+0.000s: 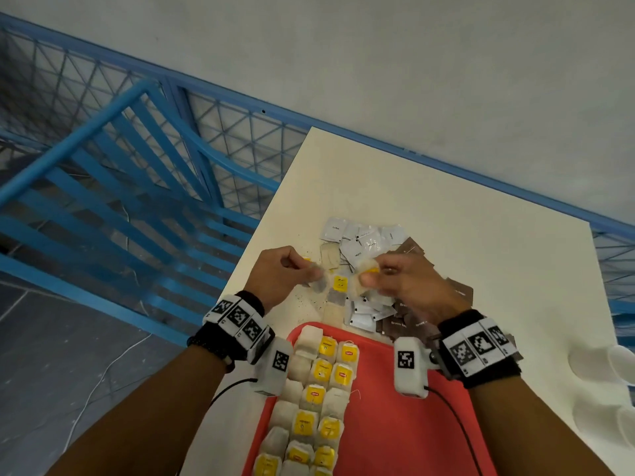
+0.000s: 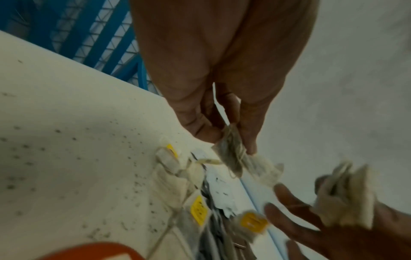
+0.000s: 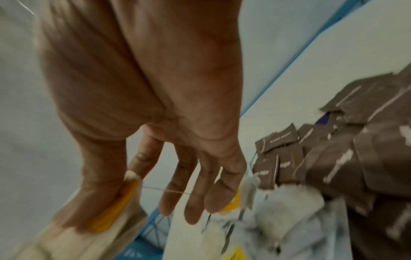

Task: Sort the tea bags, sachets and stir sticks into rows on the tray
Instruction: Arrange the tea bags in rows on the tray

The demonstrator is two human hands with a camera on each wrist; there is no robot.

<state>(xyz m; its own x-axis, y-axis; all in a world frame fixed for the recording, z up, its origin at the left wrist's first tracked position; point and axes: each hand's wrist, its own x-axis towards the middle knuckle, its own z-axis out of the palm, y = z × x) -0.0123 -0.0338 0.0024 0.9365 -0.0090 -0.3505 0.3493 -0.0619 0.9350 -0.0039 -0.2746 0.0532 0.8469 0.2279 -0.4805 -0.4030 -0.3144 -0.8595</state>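
- Red tray [image 1: 395, 389] sits near the body, its tea-bag rows [image 1: 319, 389] running away from the person; both hands work the pile [image 1: 364, 269] beyond its far edge.
- Left wrist view: left hand [image 2: 213, 105] pinches a tea bag [image 2: 231, 154].
- Right wrist view: right hand [image 3: 144, 123], thumb clamping a yellow-tagged bag [image 3: 111, 211], is equally near the tray.

On the bench [image 1: 446, 214], the tray [image 1: 395, 407] lies nearest the person, with 3 rows of tea bags [image 1: 314, 396] along its left side. Behind the tray sits a pile of sachets [image 1: 364, 242], both hands above it.
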